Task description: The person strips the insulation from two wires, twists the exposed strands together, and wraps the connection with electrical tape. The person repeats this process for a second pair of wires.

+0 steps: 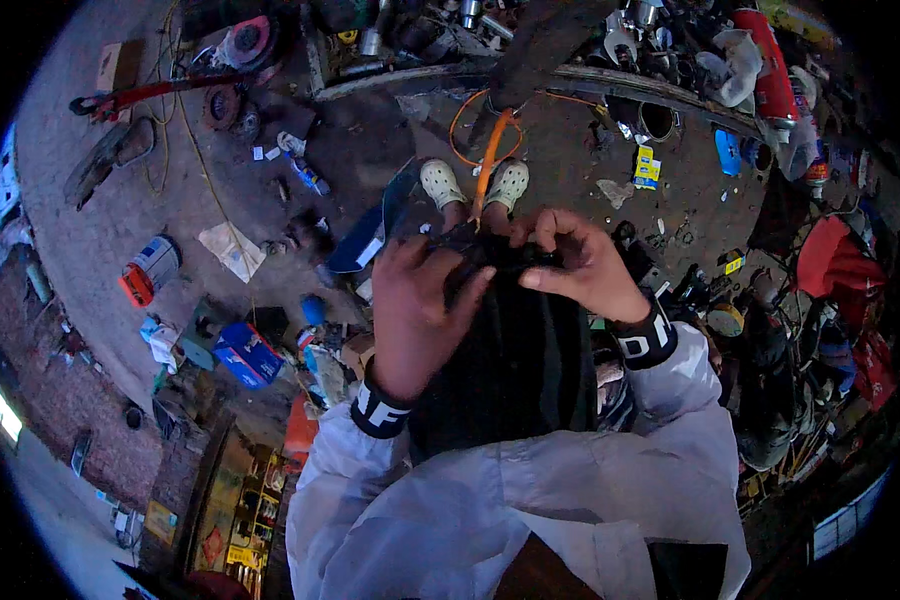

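My left hand [422, 305] is in front of my body, its fingers curled and its thumb pointing toward the other hand. Facing it, my right hand [575, 262] is closed, with the thumb and bent fingers brought together. Between them is something small and dark, lost against my black trousers [500, 370]; its kind cannot be made out. An orange cable [490, 160] rises from the floor between my shoes and reaches the hands beside the left fingers. Where it ends is hidden by the fingers and the dark background.
Light clogs [510, 183] are on my feet. A blue box [249, 354] and a clear container with a red-orange end [150, 270] stand at left. A yellow-and-blue box [647, 167] lies ahead to the right. A red cylinder [767, 65] and piled metal parts crowd the far right.
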Demonstrator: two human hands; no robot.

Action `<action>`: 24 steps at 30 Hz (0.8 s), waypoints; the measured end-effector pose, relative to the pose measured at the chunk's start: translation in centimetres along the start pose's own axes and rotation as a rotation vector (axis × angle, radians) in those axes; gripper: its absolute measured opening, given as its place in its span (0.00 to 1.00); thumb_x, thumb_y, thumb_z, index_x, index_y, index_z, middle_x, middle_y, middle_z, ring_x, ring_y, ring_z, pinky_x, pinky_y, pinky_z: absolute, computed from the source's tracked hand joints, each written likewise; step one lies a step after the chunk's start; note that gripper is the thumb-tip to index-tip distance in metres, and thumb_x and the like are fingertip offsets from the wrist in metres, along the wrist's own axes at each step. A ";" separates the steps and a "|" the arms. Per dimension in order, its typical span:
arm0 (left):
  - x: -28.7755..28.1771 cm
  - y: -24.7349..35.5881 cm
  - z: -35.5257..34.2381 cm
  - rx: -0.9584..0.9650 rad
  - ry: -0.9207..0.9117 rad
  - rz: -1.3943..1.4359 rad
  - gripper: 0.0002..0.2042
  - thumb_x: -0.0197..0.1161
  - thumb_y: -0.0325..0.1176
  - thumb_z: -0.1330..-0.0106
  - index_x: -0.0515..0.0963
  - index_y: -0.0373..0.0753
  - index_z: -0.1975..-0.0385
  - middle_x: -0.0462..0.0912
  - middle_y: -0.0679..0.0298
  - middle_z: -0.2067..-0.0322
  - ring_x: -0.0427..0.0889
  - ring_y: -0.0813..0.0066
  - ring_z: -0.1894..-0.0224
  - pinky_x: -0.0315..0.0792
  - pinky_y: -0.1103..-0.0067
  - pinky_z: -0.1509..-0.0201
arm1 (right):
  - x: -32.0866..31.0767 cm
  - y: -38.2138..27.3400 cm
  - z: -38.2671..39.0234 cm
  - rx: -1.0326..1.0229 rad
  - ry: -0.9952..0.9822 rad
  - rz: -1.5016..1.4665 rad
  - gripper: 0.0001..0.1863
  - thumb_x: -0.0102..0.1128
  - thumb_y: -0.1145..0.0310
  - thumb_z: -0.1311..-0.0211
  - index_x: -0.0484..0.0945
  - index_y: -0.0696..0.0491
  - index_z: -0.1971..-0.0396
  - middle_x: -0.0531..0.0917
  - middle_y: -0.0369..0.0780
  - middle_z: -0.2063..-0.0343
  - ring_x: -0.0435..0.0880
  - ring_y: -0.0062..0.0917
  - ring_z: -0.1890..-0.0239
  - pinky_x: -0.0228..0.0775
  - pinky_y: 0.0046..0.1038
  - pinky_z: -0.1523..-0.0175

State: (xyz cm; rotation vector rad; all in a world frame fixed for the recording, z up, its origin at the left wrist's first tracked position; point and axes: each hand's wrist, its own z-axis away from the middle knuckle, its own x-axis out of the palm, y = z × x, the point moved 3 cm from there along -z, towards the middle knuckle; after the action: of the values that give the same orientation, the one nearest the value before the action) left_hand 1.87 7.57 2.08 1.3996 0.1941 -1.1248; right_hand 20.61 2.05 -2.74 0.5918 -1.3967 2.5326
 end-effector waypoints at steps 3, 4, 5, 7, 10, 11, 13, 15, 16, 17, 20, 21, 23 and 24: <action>0.3 0.2 0.2 0.027 0.020 0.040 0.12 0.72 0.32 0.51 0.79 0.36 0.70 0.78 0.54 0.68 0.75 0.52 0.64 0.68 0.65 0.60 | 0.8 -0.3 -0.5 0.014 0.123 0.169 0.25 0.75 0.76 0.53 0.59 0.50 0.75 0.78 0.39 0.65 0.77 0.23 0.56 0.65 0.25 0.48; 0.4 0.3 0.2 0.052 0.031 0.066 0.12 0.71 0.32 0.50 0.79 0.36 0.68 0.78 0.54 0.68 0.75 0.53 0.64 0.67 0.65 0.58 | 0.9 -0.4 -0.6 0.015 0.155 0.250 0.25 0.75 0.76 0.54 0.59 0.50 0.75 0.78 0.39 0.65 0.78 0.23 0.58 0.66 0.25 0.49; 0.5 0.4 0.3 0.054 0.048 0.072 0.12 0.71 0.31 0.50 0.79 0.36 0.68 0.78 0.54 0.67 0.75 0.53 0.63 0.67 0.64 0.58 | 1.0 -0.5 -0.6 -0.024 0.176 0.280 0.23 0.76 0.76 0.55 0.63 0.52 0.75 0.79 0.38 0.67 0.78 0.21 0.60 0.67 0.24 0.52; 0.6 0.5 0.6 0.058 0.084 0.083 0.13 0.71 0.30 0.52 0.79 0.36 0.67 0.78 0.54 0.67 0.75 0.53 0.63 0.68 0.64 0.57 | 1.1 -0.1 -0.7 -0.104 0.216 0.340 0.19 0.77 0.74 0.57 0.70 0.56 0.73 0.80 0.36 0.72 0.78 0.17 0.65 0.69 0.22 0.58; 0.6 0.7 0.7 0.083 0.088 0.051 0.13 0.71 0.30 0.52 0.79 0.37 0.66 0.78 0.55 0.66 0.76 0.53 0.62 0.69 0.64 0.56 | 1.0 0.6 -0.4 -0.110 0.261 0.388 0.20 0.76 0.76 0.57 0.70 0.57 0.69 0.81 0.39 0.72 0.81 0.21 0.66 0.70 0.23 0.58; 0.7 0.6 0.8 0.059 0.073 0.052 0.13 0.71 0.30 0.52 0.79 0.37 0.66 0.78 0.55 0.66 0.75 0.53 0.63 0.69 0.64 0.57 | 1.2 0.2 -0.4 -0.113 0.266 0.425 0.20 0.75 0.77 0.56 0.68 0.56 0.69 0.79 0.40 0.69 0.81 0.21 0.65 0.70 0.24 0.58; 1.0 0.3 0.9 0.013 0.043 0.053 0.12 0.71 0.30 0.52 0.78 0.37 0.67 0.78 0.55 0.67 0.75 0.53 0.63 0.69 0.64 0.58 | 1.9 -0.9 -0.3 -0.121 0.277 0.499 0.22 0.73 0.79 0.54 0.64 0.54 0.69 0.77 0.41 0.63 0.81 0.22 0.64 0.71 0.25 0.58; 1.1 0.4 1.0 0.002 0.055 0.031 0.11 0.71 0.29 0.52 0.78 0.37 0.69 0.76 0.56 0.68 0.75 0.52 0.64 0.68 0.64 0.59 | 2.7 -0.7 0.0 -0.151 0.345 0.708 0.22 0.73 0.79 0.54 0.68 0.55 0.63 0.75 0.42 0.62 0.81 0.25 0.64 0.72 0.27 0.57; 1.2 0.5 0.9 0.001 0.060 0.026 0.10 0.71 0.29 0.52 0.78 0.37 0.71 0.76 0.56 0.68 0.75 0.52 0.64 0.68 0.64 0.60 | 3.1 -0.7 0.1 -0.163 0.384 0.818 0.23 0.73 0.78 0.54 0.69 0.56 0.60 0.75 0.42 0.61 0.82 0.27 0.64 0.72 0.28 0.57; 1.4 0.4 0.9 -0.023 0.051 0.008 0.10 0.70 0.29 0.52 0.78 0.37 0.71 0.75 0.56 0.69 0.74 0.53 0.64 0.68 0.64 0.61 | 3.7 -0.8 0.0 -0.173 0.435 0.822 0.26 0.69 0.79 0.57 0.69 0.54 0.55 0.78 0.42 0.60 0.72 0.44 0.53 0.65 0.41 0.49; 2.3 0.0 1.0 -0.061 0.067 -0.027 0.09 0.70 0.29 0.52 0.77 0.36 0.74 0.73 0.56 0.70 0.73 0.53 0.65 0.66 0.63 0.63 | 4.5 0.1 -0.2 -0.201 0.451 0.960 0.24 0.66 0.78 0.55 0.71 0.52 0.55 0.78 0.42 0.59 0.72 0.43 0.52 0.61 0.42 0.48; 2.6 -0.2 1.2 -0.053 0.099 -0.027 0.09 0.70 0.29 0.52 0.77 0.36 0.74 0.73 0.56 0.71 0.73 0.53 0.65 0.66 0.63 0.63 | 4.4 0.5 -0.4 -0.248 0.448 0.990 0.18 0.64 0.76 0.53 0.74 0.52 0.59 0.78 0.42 0.61 0.71 0.41 0.53 0.60 0.40 0.49; 2.8 -0.2 1.4 -0.038 0.141 -0.015 0.08 0.70 0.28 0.52 0.78 0.36 0.74 0.72 0.56 0.71 0.73 0.53 0.65 0.66 0.63 0.63 | 4.5 1.1 -0.3 -0.225 0.450 1.040 0.16 0.64 0.76 0.53 0.75 0.52 0.62 0.78 0.42 0.62 0.71 0.41 0.54 0.60 0.41 0.50; 2.8 -0.1 1.4 -0.026 0.154 -0.002 0.08 0.70 0.28 0.52 0.78 0.36 0.74 0.72 0.56 0.72 0.72 0.53 0.65 0.65 0.63 0.63 | 4.5 1.3 -0.2 -0.213 0.450 1.064 0.14 0.64 0.76 0.53 0.75 0.52 0.63 0.77 0.42 0.63 0.71 0.41 0.54 0.60 0.41 0.50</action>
State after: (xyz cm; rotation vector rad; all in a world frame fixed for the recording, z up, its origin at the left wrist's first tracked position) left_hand 2.53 5.04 0.39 1.4638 0.3194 -1.0135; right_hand 16.06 1.39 -1.94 -0.9682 -2.0675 2.7910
